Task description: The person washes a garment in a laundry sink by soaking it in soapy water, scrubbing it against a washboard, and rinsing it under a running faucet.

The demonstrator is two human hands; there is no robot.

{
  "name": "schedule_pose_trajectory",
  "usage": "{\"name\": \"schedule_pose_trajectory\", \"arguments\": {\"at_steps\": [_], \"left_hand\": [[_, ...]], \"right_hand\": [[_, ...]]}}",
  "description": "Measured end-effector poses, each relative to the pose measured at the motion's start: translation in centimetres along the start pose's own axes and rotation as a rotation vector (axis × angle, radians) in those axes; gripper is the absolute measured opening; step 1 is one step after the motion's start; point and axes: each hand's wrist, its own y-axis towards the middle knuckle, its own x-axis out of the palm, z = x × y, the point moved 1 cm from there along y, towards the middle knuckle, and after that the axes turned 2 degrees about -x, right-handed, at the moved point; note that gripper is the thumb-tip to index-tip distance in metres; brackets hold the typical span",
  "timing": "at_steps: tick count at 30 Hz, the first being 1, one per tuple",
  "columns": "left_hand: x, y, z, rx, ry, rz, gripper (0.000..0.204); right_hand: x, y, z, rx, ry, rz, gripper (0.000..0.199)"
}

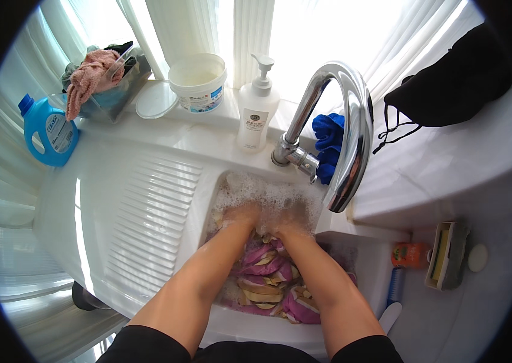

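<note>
Both my arms reach down into a white sink basin [208,195] of cloudy, soapy water. My left hand [241,215] is under the foam [250,186] near the far side, its fingers hidden. Close beside it on the right, my right hand [286,225] is also sunk in the suds, so its fingers do not show. Between and below my forearms lies a wet, crumpled cloth [265,283] in magenta, cream and tan, partly under water. Whether either hand grips the cloth is hidden by the foam.
A ribbed washboard [156,218] adjoins the basin's left side. The chrome faucet [359,133] arches over its right. Behind stand a pump bottle [258,109], white tub [198,85], clothes bin [116,103] and blue detergent jug [56,136]. A soap holder [446,254] is at right.
</note>
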Motion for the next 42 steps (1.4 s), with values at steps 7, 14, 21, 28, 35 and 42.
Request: {"name": "schedule_pose_trajectory", "arguments": {"at_steps": [7, 14, 21, 28, 35, 42], "left_hand": [[0.0, 2.5, -1.3, 0.05, -0.119, 0.009, 0.036], [-4.2, -4.3, -4.1, 0.179, -0.611, 0.314, 0.042], [-9.0, -16.9, -3.9, 0.492, -1.073, 0.312, 0.037], [-3.1, -14.7, -3.1, 0.279, -0.132, 0.564, 0.061], [-0.4, -8.4, -2.3, 0.036, -0.16, 0.336, 0.033], [1.9, -1.1, -2.6, 0.213, 0.305, -0.242, 0.037]], "right_hand": [[-8.1, -4.6, -7.0, 0.267, 0.112, -0.458, 0.046], [-6.8, -11.4, -3.3, -0.263, 0.7, 0.621, 0.027], [-13.6, -21.4, -4.5, -0.562, 0.786, 0.291, 0.068], [-7.8, -18.2, -7.6, -0.36, -0.149, 0.278, 0.101], [-2.5, -10.1, -6.5, -0.446, -0.183, 0.626, 0.069], [-2.8, -4.6, -6.2, -0.383, -0.071, 0.483, 0.052]]}}
